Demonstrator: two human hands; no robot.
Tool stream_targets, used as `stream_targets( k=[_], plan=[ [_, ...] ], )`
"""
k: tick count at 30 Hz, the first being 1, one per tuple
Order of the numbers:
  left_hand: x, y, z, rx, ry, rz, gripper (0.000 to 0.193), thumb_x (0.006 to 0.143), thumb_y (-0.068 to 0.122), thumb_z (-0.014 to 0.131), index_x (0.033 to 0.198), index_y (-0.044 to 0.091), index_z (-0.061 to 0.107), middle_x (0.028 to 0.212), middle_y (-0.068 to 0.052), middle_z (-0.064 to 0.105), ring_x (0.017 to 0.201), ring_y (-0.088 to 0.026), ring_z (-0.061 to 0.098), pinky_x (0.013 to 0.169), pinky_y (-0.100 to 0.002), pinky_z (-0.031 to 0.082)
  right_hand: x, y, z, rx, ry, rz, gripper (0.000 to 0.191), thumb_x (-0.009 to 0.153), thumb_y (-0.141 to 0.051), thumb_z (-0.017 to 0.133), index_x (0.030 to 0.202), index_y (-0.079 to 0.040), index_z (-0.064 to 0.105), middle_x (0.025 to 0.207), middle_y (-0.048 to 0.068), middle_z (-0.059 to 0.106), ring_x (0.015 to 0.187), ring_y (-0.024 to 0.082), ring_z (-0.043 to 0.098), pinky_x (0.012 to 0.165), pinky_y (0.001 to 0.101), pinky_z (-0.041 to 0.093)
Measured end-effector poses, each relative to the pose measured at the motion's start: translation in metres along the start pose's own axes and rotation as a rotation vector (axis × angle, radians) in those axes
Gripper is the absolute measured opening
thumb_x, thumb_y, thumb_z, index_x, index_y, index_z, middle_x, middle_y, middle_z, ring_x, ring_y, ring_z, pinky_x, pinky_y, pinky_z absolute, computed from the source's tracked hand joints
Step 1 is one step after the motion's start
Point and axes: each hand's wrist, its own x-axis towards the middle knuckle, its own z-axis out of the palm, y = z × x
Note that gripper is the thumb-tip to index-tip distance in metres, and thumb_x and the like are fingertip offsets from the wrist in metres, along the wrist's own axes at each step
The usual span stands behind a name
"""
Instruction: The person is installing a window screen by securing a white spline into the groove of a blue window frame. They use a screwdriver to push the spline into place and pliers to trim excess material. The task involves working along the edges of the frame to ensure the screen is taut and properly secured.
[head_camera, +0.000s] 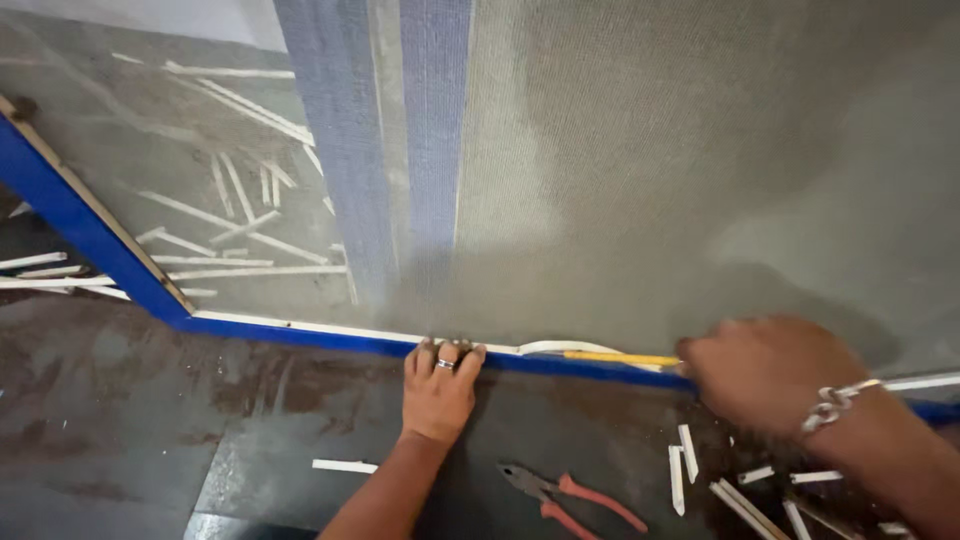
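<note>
No packages, labels, signs or display screens are to be seen in the head view. Nothing bearing print or a lit panel is shown on the floor or along the frame.

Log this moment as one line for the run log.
left hand: pressing blue frame edge | right hand: yellow tool under white strip | pliers: floor
</note>
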Motion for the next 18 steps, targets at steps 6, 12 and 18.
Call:
stream_targets(
  k=[6,12,18],
  plan=[
    [0.003,0.001,-0.002,0.003,0.03,-0.01,0.036,0.084,0.013,0.064,0.118,0.02,0.07,0.113,-0.007,0.063,0.113,-0.037,0.058,0.102,-0.052,0.045,-0.009,-0.019,-0.067,-0.088,0.124,-0.018,0.03,0.093,-0.028,0.058,0.105,-0.017,0.082,0.112,0.01,0.076,0.102,0.027,0.075,0.091,0.04,0.06],
    [0.003,0.003,-0.003,-0.016,0.041,-0.039,0.034,0.083,0.014,0.064,0.116,0.02,0.07,0.111,-0.01,0.062,0.112,-0.039,0.057,0.099,-0.052,0.045,0.044,0.039,0.054,0.13,-0.006,0.069,0.044,0.1,-0.053,0.041,0.132,-0.031,0.064,0.124,0.002,0.068,0.099,0.022,0.076,0.086,0.0395,0.063],
    [0.003,0.003,-0.001,-0.024,0.016,-0.033,0.033,0.084,0.014,0.063,0.116,0.019,0.071,0.11,-0.009,0.063,0.111,-0.038,0.058,0.098,-0.052,0.046,0.093,0.034,0.166,0.356,0.414,-0.028,0.043,0.095,-0.055,0.044,0.121,-0.032,0.069,0.1,0.007,0.079,0.087,0.035,0.073,0.08,0.0519,0.058]
  ],
)
